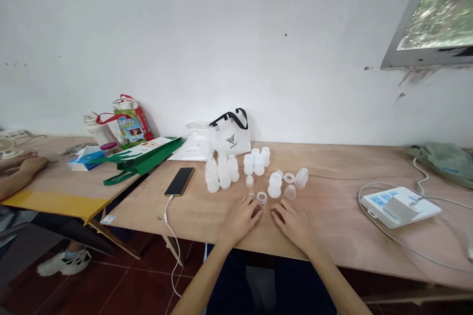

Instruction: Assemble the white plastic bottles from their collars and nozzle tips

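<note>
My left hand lies on the wooden table with its fingers apart and nothing in them. Opposite it, my right hand rests the same way, also holding nothing. Just beyond my fingertips are a white collar ring and an uncapped white baby bottle standing upright. Around that bottle lie a second ring, a clear domed cap, a small clear piece and a clear nipple-like part. Farther back stand several capped bottles and several uncapped bottle bodies.
A phone on a charging cable lies to the left. Behind the bottles are a white plastic bag and a white tote. A power strip sits right. At the neighbouring table, another person's hand shows near a green bag.
</note>
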The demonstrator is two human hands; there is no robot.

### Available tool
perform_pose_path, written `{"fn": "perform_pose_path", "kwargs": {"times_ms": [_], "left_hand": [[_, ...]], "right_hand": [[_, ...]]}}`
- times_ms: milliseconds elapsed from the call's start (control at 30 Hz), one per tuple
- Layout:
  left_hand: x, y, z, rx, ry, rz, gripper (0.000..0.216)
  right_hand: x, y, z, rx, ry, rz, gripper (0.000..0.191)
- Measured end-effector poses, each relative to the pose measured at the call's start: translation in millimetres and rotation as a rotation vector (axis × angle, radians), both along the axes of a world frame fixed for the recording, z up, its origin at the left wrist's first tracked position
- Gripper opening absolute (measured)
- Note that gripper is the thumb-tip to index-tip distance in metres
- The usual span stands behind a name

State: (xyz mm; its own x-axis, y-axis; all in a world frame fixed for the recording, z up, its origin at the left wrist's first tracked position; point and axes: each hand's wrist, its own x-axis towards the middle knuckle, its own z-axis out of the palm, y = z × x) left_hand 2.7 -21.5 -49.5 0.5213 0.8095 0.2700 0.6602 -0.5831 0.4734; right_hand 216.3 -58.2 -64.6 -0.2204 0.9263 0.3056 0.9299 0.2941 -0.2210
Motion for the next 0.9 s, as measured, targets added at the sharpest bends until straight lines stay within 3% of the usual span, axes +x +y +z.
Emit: {"fn": "perform_pose_path", "kwargs": {"times_ms": [133,900], "left_hand": [[7.0,-0.6,-8.1,0.098,0.057,0.056,0.019],[6.6,2.9,-11.3,0.097,0.083,0.071,0.016]], "right_hand": [[2.1,3.3,-7.6,0.077,0.035,0.038,0.028],[14.6,17.5,-34.9,0.089,0.179,0.109,0.025]]}}
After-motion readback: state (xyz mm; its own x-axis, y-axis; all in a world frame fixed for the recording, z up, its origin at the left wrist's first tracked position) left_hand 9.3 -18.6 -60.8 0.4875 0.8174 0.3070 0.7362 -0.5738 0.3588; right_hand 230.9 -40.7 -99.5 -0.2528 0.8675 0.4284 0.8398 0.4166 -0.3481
